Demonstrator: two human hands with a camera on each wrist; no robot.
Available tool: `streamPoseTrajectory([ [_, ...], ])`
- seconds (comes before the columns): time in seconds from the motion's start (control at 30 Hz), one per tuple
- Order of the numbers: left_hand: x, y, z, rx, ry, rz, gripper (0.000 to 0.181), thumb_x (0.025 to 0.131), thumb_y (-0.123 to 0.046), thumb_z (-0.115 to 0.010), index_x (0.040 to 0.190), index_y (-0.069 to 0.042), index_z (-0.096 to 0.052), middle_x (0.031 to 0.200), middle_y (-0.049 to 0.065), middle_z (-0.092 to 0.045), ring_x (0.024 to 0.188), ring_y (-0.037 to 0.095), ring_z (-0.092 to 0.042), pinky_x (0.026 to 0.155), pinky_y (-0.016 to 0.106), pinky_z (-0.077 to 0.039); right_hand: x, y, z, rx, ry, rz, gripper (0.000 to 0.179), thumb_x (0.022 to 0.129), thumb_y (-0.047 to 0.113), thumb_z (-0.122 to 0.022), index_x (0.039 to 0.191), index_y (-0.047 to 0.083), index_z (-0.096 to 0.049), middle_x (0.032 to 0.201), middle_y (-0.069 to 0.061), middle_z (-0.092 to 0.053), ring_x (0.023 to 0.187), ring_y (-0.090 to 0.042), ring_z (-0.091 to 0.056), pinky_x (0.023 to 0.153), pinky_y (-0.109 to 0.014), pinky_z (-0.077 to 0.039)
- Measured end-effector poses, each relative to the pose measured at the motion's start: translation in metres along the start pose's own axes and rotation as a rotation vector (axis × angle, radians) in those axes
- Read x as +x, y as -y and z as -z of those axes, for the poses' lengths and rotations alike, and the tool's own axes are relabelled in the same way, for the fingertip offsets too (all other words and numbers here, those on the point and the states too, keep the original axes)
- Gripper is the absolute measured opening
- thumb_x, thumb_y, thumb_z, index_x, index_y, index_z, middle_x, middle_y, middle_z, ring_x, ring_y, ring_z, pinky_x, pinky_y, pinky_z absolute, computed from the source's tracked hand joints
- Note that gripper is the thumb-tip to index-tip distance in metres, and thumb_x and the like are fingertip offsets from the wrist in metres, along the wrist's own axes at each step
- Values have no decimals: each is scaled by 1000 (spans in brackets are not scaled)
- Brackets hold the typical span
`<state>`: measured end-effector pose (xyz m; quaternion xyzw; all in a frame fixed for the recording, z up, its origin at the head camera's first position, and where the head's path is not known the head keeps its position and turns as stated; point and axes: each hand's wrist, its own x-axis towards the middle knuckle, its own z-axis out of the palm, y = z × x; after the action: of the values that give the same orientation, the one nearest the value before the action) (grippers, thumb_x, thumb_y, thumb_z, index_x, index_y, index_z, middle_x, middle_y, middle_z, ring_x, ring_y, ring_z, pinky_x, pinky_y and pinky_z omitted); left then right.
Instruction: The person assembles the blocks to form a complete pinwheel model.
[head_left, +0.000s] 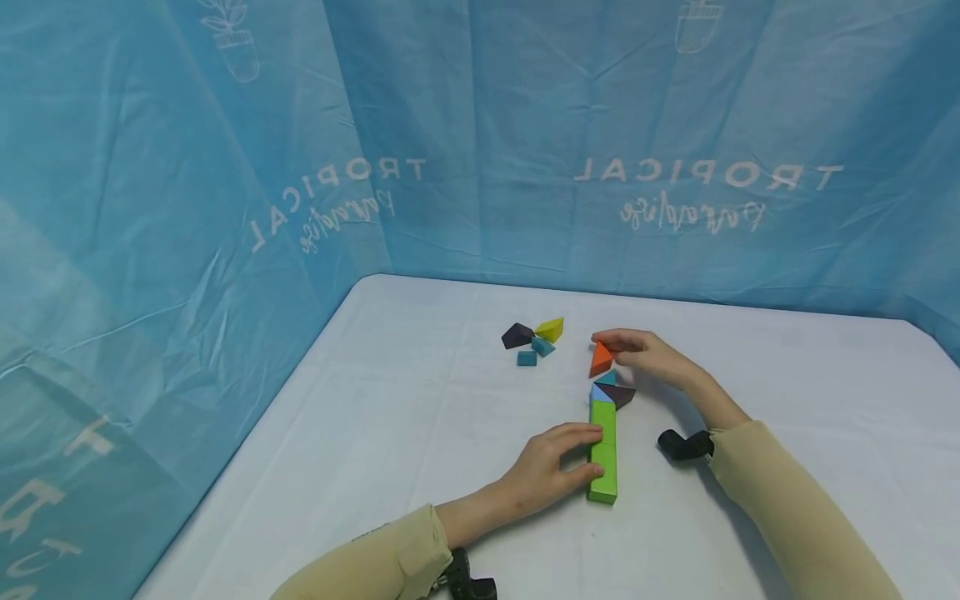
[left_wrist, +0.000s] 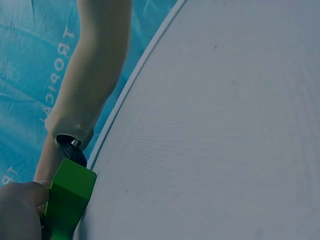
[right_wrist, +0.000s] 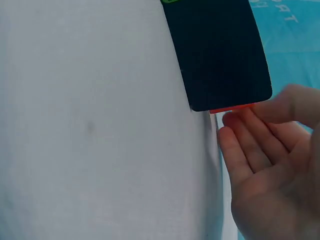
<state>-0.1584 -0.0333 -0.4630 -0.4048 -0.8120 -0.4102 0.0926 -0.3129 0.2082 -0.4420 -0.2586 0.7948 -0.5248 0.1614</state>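
Two green blocks (head_left: 603,487) lie end to end in a line. The left hand (head_left: 543,471) touches them from the left, fingertips and thumb tip at their edge; the left wrist view has its thumb against a green block (left_wrist: 72,190). Beyond them come a light blue triangle (head_left: 599,393), a dark block (head_left: 619,395) and a teal triangle (head_left: 607,377). At the far end, the right hand (head_left: 648,354) pinches an orange triangular block (head_left: 601,360) between thumb and fingers. In the right wrist view a dark block (right_wrist: 220,60) hides most of the orange block (right_wrist: 230,108).
Left of the orange block lies a loose group: a dark five-sided block (head_left: 517,336), a yellow block (head_left: 551,329), a teal triangular block (head_left: 542,346) and a small teal block (head_left: 527,358). A white cloth (head_left: 360,433) covers the table. Blue printed curtains (head_left: 510,125) hang behind and at the left.
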Motion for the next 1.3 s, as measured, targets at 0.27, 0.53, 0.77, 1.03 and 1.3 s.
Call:
streamPoseTrajectory([
  [0.27, 0, 0, 0, -2, -1, -8, 42, 89, -21, -68, 124, -2, -59, 127, 6, -57, 122, 10, -48, 102, 21, -36, 1, -1, 0, -57, -79, -61, 43, 97, 27, -55, 132, 3, -54, 132, -16, -53, 127, -34, -41, 106, -57, -26],
  [0.53, 0, -1, 0, -2, -3, -7, 41, 89, -21, -68, 124, -2, -59, 127, 5, -57, 122, 10, -48, 101, 21, -36, -4, 10, -6, -32, -61, -79, 41, 96, 20, -58, 130, -1, -54, 128, -19, -55, 120, -33, -47, 104, -54, -31],
  [0.77, -1, 0, 0, -31, 3, 5, 42, 89, -21, -68, 125, -2, -59, 128, 6, -57, 123, 10, -47, 102, 22, -36, -6, 6, -8, -56, -51, -70, 40, 96, 24, -57, 129, 2, -56, 130, -16, -55, 120, -31, -48, 102, -52, -35],
  [1.03, -1, 0, 0, -19, -2, 2, 42, 89, -22, -68, 124, -2, -59, 127, 5, -57, 122, 9, -48, 101, 21, -36, -8, 4, -9, -46, -48, -64, 39, 96, 24, -57, 129, 2, -56, 129, -15, -56, 118, -28, -50, 99, -44, -40],
  [1.3, 0, 1, 1, -14, -5, -11, 41, 89, -20, -68, 124, -1, -59, 127, 7, -57, 122, 11, -48, 101, 22, -37, -9, 6, -10, -39, -54, -52, 39, 96, 23, -57, 128, 1, -57, 128, -15, -56, 118, -28, -50, 99, -44, -40],
])
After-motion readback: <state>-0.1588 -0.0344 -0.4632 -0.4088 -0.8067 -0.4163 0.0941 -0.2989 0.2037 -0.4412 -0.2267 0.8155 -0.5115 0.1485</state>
